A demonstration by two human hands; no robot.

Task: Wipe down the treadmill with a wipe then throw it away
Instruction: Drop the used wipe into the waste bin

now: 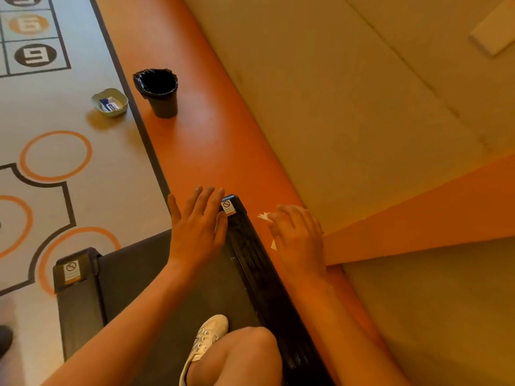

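Note:
The rear end of a dark treadmill (133, 274) lies low in the view, its black ribbed side rail (250, 246) running along the right. My left hand (198, 224) rests flat with spread fingers at the belt's rear corner, next to a warning sticker. My right hand (298, 232) grips a white wipe (263, 216) just right of the rail, above the orange floor; only small corners of the wipe show past the fingers. A black bin (158, 91) with a black liner stands on the orange floor farther ahead.
A small pale tray (110, 103) holding packets sits on the patterned grey mat left of the bin. A beige wall with an orange skirting runs along the right. My knee and white shoe (206, 341) are on the belt.

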